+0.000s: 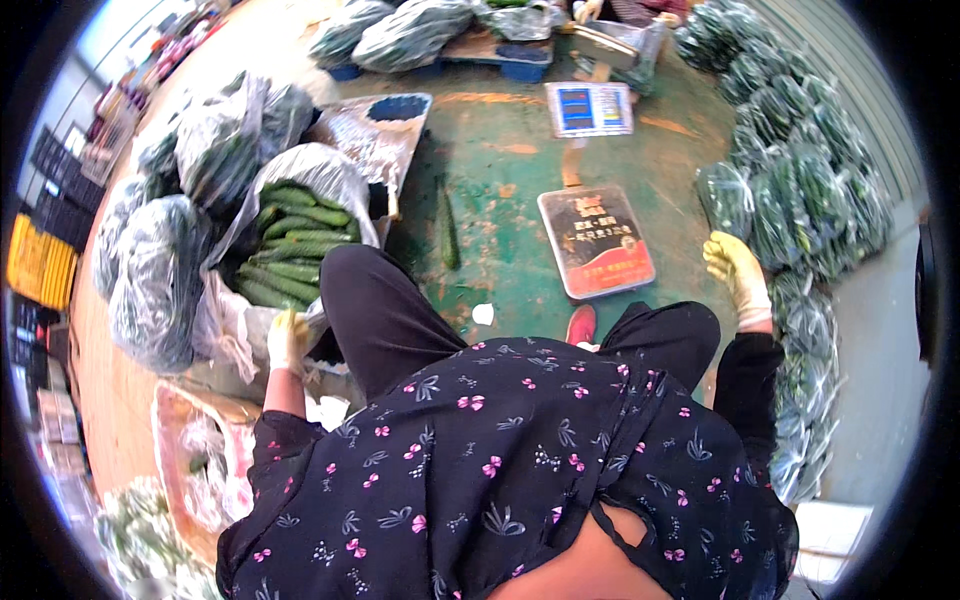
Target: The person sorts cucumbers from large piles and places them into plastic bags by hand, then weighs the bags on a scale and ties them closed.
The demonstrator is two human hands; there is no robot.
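Observation:
My right hand (pixel 738 268), in a pale yellow glove, is at the right beside a clear bag of cucumbers (pixel 725 198). Its fingers look slightly bent and apart, with nothing visible in them. On the left, my gloved left hand (pixel 289 340) is at the near edge of a large open plastic bag (pixel 225 315). Whether its fingers grip the plastic I cannot make out. Loose green cucumbers (pixel 290 250) fill that open bag. A scale with a printed platform (pixel 598 245) stands in front of me, its display (pixel 590 109) behind it. One cucumber (pixel 447 225) lies on the green floor.
Bagged cucumbers (pixel 815 200) are piled along the right wall. Big full bags (pixel 155 280) stand at the left, near yellow crates (pixel 42 262). An orange-pink basket (pixel 190 470) holds plastic bags. Another person's gloved hand (pixel 588 10) shows at the far end.

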